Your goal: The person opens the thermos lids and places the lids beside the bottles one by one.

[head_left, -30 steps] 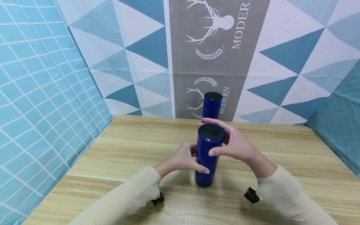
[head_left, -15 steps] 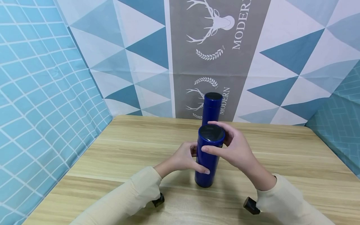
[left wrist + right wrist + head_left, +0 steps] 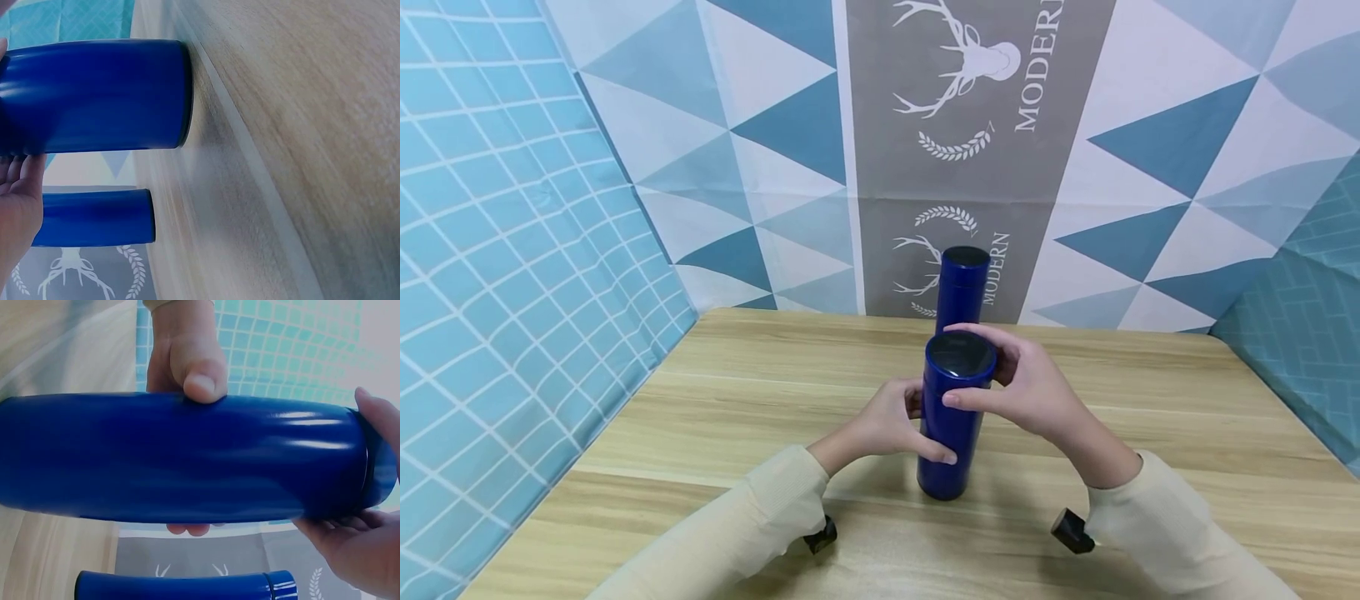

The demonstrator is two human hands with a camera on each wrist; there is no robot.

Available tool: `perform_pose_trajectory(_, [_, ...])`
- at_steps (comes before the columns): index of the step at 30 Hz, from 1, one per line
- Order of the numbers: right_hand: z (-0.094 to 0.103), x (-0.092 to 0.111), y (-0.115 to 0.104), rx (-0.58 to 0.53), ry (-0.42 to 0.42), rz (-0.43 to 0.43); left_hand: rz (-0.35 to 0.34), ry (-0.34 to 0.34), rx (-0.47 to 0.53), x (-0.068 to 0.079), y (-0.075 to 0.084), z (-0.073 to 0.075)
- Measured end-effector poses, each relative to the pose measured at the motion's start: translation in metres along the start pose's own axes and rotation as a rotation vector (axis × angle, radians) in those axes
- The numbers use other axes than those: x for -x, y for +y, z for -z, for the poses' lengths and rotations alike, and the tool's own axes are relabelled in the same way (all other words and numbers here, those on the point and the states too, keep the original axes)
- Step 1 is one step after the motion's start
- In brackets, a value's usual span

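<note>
**Glossy blue cylindrical bottle gripped by both hands**

A sheet of white, grey and blue triangles with a grey stag-print panel rises behind the far edge of the worktop, which is pale, wood-grained and rounded at its far corners. A blue sheet with a white grid runs along the left edge. Two cream sleeves reach in from the near side.

The bottle is upright over the middle of the worktop, well in from the far edge; whether its base touches the surface is hard to tell. The left hand holds its body from the left, fingers curled round it and thumb across the front. The right hand grips it at the top, fingers behind and thumb in front, near the seam below the dark, shiny cap top.

A second blue cylindrical bottle, dark-topped, stands upright behind it, near the middle of the far edge; the left wrist view shows them apart. Smallest are two black blocks, one under the left cuff, one beside the right.
</note>
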State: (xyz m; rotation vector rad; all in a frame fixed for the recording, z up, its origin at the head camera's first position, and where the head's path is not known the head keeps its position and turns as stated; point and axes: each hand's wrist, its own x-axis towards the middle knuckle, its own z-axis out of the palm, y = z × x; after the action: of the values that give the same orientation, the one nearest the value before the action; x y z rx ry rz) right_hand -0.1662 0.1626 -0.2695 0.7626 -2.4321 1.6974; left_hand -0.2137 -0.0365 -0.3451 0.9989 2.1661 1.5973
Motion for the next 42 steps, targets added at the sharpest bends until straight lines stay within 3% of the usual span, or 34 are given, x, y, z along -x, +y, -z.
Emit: perform_pose_trajectory(42, [0.022,-0.018,0.02,-0.175,-0.288,0.111,-0.006,0.001,-0.012,0.001,-0.001,0.0])
